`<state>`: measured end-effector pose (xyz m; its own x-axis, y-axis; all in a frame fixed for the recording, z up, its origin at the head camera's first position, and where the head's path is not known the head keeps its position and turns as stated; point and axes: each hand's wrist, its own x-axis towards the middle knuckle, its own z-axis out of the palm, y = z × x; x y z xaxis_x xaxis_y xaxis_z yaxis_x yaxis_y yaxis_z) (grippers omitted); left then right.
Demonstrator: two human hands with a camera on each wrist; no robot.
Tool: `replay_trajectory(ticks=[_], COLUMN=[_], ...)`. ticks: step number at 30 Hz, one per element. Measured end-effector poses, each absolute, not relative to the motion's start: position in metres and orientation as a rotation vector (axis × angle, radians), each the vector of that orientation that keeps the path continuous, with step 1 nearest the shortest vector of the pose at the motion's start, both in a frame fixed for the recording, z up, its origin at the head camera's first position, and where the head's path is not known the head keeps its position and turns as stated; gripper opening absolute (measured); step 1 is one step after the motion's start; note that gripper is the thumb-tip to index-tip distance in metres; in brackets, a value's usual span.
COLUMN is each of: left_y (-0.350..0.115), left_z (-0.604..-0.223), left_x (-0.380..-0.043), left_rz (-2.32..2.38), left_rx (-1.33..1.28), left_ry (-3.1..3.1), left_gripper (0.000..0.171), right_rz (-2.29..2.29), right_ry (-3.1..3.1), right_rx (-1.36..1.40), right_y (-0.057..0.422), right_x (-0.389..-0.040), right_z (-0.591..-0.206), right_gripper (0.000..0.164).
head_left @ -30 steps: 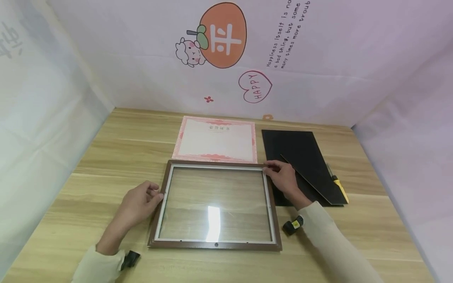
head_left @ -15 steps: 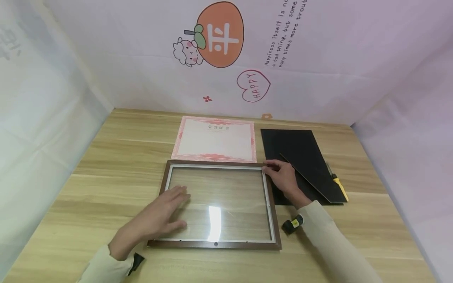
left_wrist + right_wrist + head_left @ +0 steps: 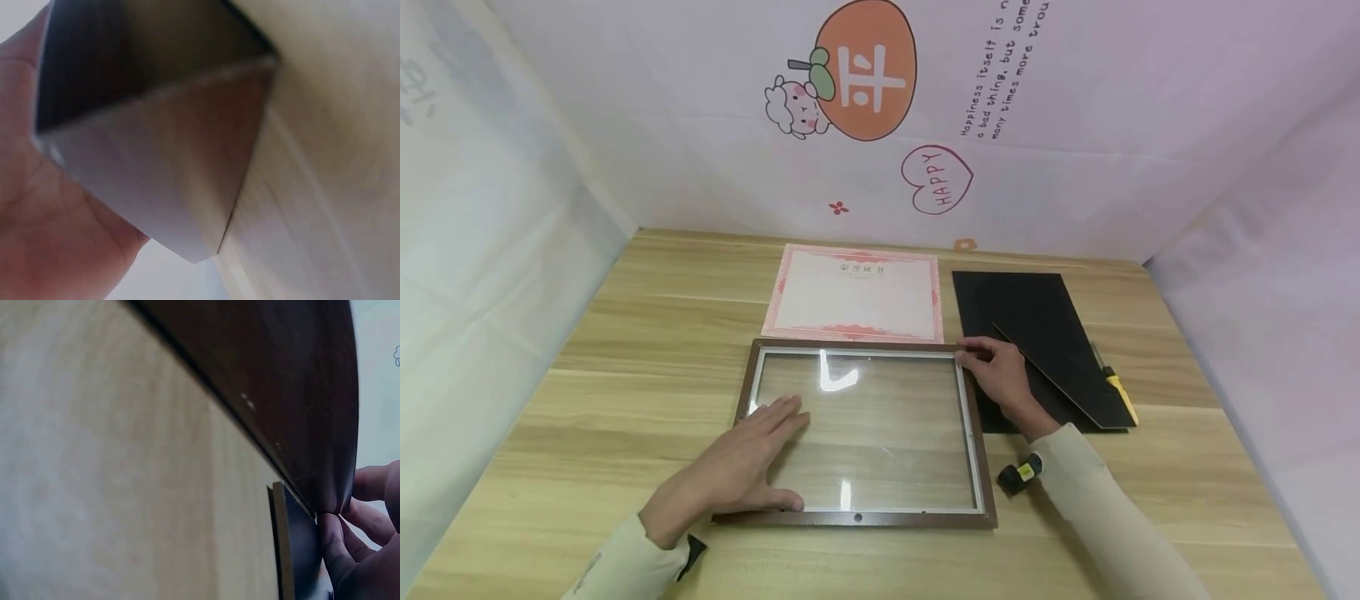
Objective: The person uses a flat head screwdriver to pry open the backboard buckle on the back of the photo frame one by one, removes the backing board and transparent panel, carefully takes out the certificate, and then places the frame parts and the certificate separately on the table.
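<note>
A brown picture frame (image 3: 857, 518) with a pale inner edge lies flat on the table, holding a clear pane (image 3: 880, 433). Over the frame's left side my left hand (image 3: 737, 467) is spread, fingers straight across the pane and thumb along the front rail. The left wrist view shows the palm (image 3: 56, 206) beside the frame's corner (image 3: 169, 150). My right hand (image 3: 1000, 375) pinches the far right corner of the frame. In the right wrist view its thumb and fingers (image 3: 369, 531) meet at the tip of the dark frame side (image 3: 294, 387).
A pink-bordered certificate (image 3: 857, 300) lies just behind the frame. To the right are black backing boards (image 3: 1022, 304), one lying askew over the other, and a yellow-handled screwdriver (image 3: 1116, 387). White printed cloth (image 3: 700, 150) walls off the table (image 3: 625, 333) behind and at both sides.
My left hand has moved from the frame's left edge in over the pane, its fingers straightening out. Reflections on the pane have shifted. The right hand keeps its grip at the corner.
</note>
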<state>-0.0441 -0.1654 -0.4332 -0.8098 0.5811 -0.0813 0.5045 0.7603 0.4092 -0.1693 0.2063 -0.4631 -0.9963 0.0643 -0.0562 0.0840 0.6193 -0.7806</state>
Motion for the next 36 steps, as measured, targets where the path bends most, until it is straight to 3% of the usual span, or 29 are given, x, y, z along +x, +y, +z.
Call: replay_trajectory(ticks=[14,20,31,36], left_y=[-0.154,-0.15,-0.15,-0.145], left_z=[-0.432,-0.434,-0.437,-0.434], left_x=[-0.042,-0.041,-0.043,-0.044], left_rz=[0.412,0.339,0.195,0.176], left_rx=[0.789,0.798,0.898,0.897], left_ry=[2.745,2.759,2.83,2.828], left_gripper=[0.125,0.122,0.102,0.109], right_rz=[-1.357,-1.366,-1.371,-1.378], right_ry=[2.793,2.79,2.779,2.775], right_rx=[0.172,0.169,0.173,0.168], right_y=[0.206,0.207,0.205,0.206], right_x=[-0.171,-0.172,-0.172,-0.172], right_z=[-0.466,-0.467,-0.465,-0.465], right_gripper=[0.029,0.028,0.029,0.028])
